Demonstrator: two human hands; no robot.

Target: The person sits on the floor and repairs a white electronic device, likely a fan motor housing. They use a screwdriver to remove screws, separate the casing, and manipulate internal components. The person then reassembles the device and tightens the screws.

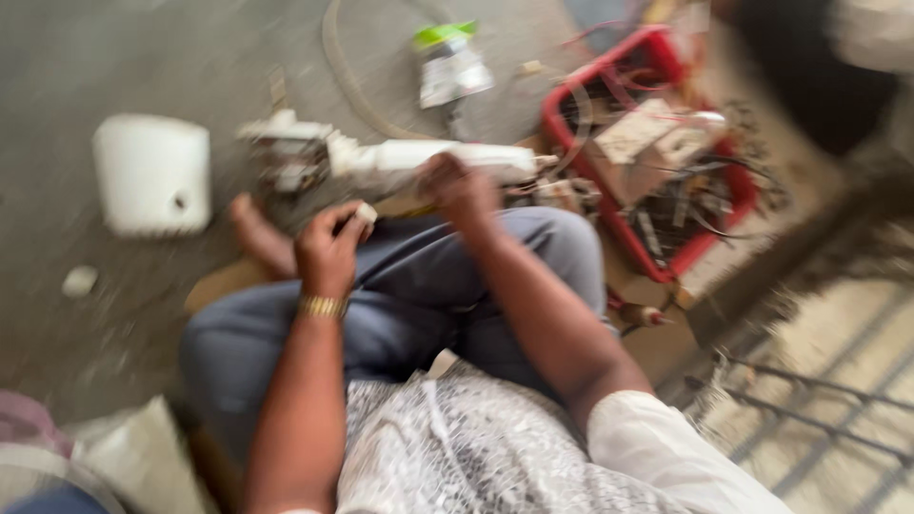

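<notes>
- A white cover [152, 174] lay on the floor [86, 57] at the far left, well apart from both hands, with a small pale scrap [80, 281] near it.
- The left hand [330, 249], a gold bangle [323, 306] at its wrist, was closed around a small white piece [366, 213], held just over the knee of the grey trousers [419, 295]. A bare foot [259, 235] showed beside it.
- The white appliance [400, 158] lay across the floor just beyond the knees, its opened, wiry end toward the left; the picture was too blurred to tell the parts apart.
- The right hand [460, 187] rested on the appliance near its middle, fingers curled over it in what looked like a grip, though blur hid the fingertips.
- A green and white packet [449, 65] lay farther off on the floor.
- A red crate [657, 143] full of wires and parts stood at the right, close to the appliance's end.
- Risks, as a judgement: the small piece could slip from the left hand and be lost among the floor clutter; the appliance, held by one hand only, could roll or twist; its end could snag the loose wires spilling from the crate.
</notes>
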